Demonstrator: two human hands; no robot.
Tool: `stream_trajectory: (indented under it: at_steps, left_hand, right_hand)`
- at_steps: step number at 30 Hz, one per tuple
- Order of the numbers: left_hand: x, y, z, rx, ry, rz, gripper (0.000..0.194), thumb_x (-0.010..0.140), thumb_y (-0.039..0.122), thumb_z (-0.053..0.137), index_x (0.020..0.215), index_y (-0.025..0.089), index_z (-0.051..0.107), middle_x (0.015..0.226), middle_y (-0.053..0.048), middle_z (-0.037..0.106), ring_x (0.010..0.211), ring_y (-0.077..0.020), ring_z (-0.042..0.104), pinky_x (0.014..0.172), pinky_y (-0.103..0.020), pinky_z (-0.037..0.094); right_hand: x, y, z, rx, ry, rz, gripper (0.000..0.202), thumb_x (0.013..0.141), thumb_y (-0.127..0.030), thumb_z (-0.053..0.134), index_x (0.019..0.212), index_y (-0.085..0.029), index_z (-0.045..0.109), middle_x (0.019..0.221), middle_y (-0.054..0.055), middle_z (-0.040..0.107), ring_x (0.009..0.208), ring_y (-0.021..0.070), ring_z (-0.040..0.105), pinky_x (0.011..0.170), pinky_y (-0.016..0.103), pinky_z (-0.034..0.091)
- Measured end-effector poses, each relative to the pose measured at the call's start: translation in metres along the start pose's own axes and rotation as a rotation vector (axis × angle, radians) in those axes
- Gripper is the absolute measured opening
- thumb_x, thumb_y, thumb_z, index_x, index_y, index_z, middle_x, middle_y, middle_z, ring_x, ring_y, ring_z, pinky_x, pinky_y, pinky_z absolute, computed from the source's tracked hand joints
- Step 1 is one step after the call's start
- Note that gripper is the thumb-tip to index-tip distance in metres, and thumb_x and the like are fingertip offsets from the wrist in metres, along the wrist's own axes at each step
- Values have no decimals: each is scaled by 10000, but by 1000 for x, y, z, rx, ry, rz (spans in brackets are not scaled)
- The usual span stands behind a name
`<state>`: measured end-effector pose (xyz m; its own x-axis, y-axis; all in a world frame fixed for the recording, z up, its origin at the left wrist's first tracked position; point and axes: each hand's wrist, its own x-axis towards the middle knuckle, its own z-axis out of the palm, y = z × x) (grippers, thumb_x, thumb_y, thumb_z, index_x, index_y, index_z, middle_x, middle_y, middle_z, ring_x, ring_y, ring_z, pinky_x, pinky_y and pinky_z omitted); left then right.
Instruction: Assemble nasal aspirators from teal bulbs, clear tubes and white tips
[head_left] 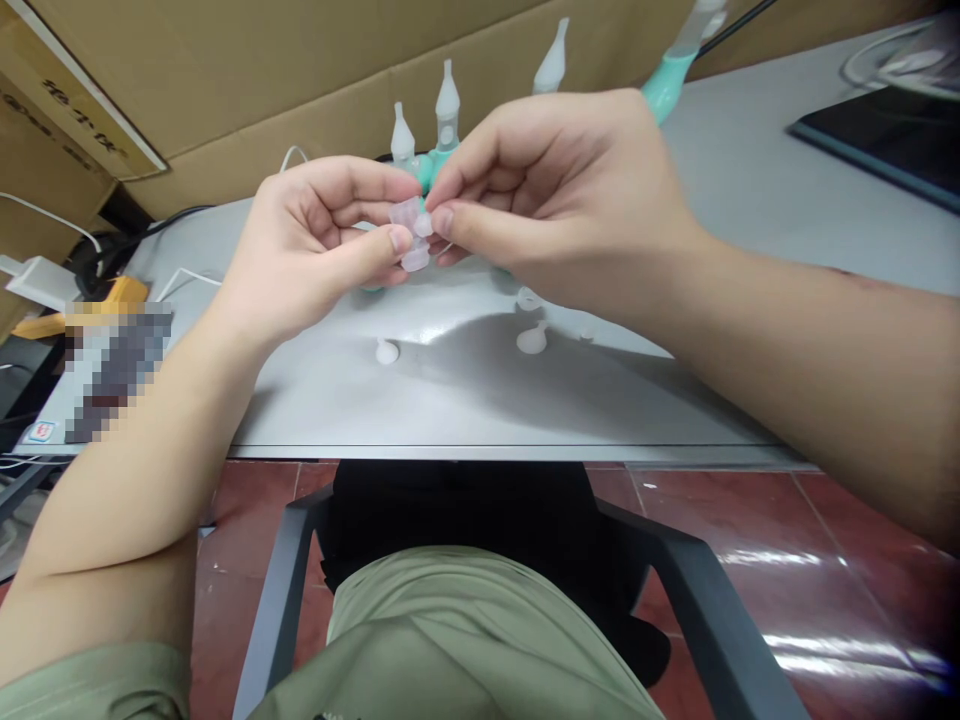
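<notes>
Between thumb and fingers, my left hand holds a small translucent plastic piece above the grey table. My right hand meets it from the right, its thumb and forefinger pinched on a small whitish part that touches the translucent piece. Behind my hands stand green devices with white pointed tips, partly hidden by my fingers. Two small white bulb-shaped tips lie on the table below my hands.
The grey table ends in front of a black chair. Cardboard lines its back. At the left are a white charger, a yellow object and cables. Another green device and a dark flat object are at the right.
</notes>
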<state>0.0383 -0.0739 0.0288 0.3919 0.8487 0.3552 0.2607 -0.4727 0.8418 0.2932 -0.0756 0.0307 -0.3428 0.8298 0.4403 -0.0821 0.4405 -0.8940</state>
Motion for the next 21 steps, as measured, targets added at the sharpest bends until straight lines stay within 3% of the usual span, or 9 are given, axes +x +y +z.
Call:
stream_trajectory:
  at_steps: [3, 7, 13, 17, 21]
  left_hand:
    - [3, -9, -3, -4, -25, 60, 450, 1088, 539, 1058, 1393, 272, 862, 1320, -92, 952, 1289, -374, 952, 1046, -572, 867]
    - [8, -20, -2, -26, -39, 135, 680, 1011, 759, 1082, 1405, 242, 882, 1223, -105, 922, 1204, -391, 973, 979, -603, 885]
    - [5, -16, 3, -63, 4, 90, 650, 969, 696, 1150, 1366, 233, 926, 1218, -86, 961, 1165, -368, 997, 988, -555, 898]
    - [3, -16, 4, -121, -2, 104, 608, 970, 613, 1195, 1365, 218, 957, 1194, -81, 976, 1081, -336, 1007, 976, -524, 905]
    - [0, -14, 5, -150, 24, 99, 535, 966, 491, 1222, 1343, 206, 970, 1158, -64, 984, 1041, -325, 1011, 979, -527, 911]
  right_hand:
    - [5, 7, -4, 107, -54, 8, 393, 1096, 71, 940, 862, -243, 901, 925, 3, 894, 902, 137, 885, 833, 218, 737]
    - [13, 22, -12, 277, -174, -3, 262, 1032, -6, 1099, 943, -194, 941, 892, -27, 902, 884, 109, 912, 837, 169, 755]
    - [17, 16, -15, 304, -194, 57, 418, 1112, 199, 846, 892, -152, 900, 858, -8, 908, 809, 90, 902, 796, 152, 763]
    - [18, 5, -14, 277, -207, 142, 469, 1114, 222, 822, 826, -146, 858, 790, -5, 879, 716, 87, 873, 749, 147, 751]
    - [18, 2, -12, 230, -195, 128, 489, 1097, 235, 838, 802, -155, 846, 760, -30, 867, 676, 66, 838, 757, 146, 749]
